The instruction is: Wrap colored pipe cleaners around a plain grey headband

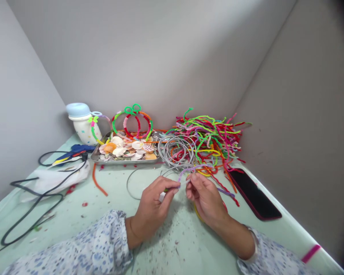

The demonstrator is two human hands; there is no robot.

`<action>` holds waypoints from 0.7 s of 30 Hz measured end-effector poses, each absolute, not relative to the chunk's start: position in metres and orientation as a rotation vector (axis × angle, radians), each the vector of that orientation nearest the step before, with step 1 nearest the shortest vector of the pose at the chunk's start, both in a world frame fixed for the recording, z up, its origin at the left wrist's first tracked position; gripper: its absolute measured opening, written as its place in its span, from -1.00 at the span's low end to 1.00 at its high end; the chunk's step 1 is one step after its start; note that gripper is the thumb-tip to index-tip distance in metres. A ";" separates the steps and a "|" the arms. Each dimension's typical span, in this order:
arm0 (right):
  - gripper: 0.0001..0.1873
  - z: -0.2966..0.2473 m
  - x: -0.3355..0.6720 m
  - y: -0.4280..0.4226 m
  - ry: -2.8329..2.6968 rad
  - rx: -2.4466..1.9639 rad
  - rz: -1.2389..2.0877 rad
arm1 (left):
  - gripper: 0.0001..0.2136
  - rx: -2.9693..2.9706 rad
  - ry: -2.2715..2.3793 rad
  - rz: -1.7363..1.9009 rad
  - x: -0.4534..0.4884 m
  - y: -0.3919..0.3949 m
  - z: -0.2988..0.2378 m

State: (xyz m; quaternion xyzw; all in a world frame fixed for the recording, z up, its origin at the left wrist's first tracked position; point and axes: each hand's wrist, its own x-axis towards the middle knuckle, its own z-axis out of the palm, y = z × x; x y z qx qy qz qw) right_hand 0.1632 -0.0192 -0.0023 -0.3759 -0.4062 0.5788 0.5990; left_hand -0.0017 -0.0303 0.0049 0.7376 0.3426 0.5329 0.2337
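Note:
My left hand (154,203) pinches a lavender pipe cleaner (186,170) between thumb and forefinger. From those fingertips the fuzzy stem arches up and over towards the right. Close by on the right, my right hand (208,196) is closed, its thumb and forefinger pinching a thin pale strand (186,182) in the gap between the hands. Whether this strand is wire or part of the pipe cleaner I cannot tell. A loose coil of grey wire (176,151) lies just beyond both hands. Yellow and red curves show partly behind my right hand.
A metal tray (123,162) of seashells (119,151) stands behind, with pipe-cleaner rings (137,131) over it. Right of it is a pile of coloured pipe cleaners (209,133). A phone (256,196), a white bottle (87,130), blue-handled pliers (81,149) and a black cable (31,208) lie around.

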 end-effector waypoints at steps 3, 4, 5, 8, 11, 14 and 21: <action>-0.67 -0.002 0.163 -0.020 -0.942 -0.878 1.334 | -0.83 2.001 0.959 1.467 -0.001 -0.030 0.007; -0.67 -0.002 0.163 -0.020 -0.946 -0.881 1.331 | -0.84 1.988 0.976 1.466 -0.001 -0.030 0.007; -0.67 -0.002 0.163 -0.021 -0.951 -0.886 1.329 | -0.85 1.974 0.993 1.464 -0.001 -0.030 0.008; -0.65 -0.002 0.164 -0.022 -0.974 -0.903 1.316 | -0.86 1.950 1.018 1.467 -0.001 -0.031 0.009; -0.65 -0.003 0.164 -0.023 -0.989 -0.922 1.311 | -0.87 1.952 1.004 1.474 -0.001 -0.031 0.009; -0.65 -0.003 0.164 -0.023 -0.993 -0.926 1.314 | -0.87 1.945 0.994 1.472 -0.001 -0.031 0.009; -0.62 -0.005 0.164 -0.021 -1.011 -0.962 1.277 | -0.90 1.928 1.035 1.391 -0.001 -0.033 0.009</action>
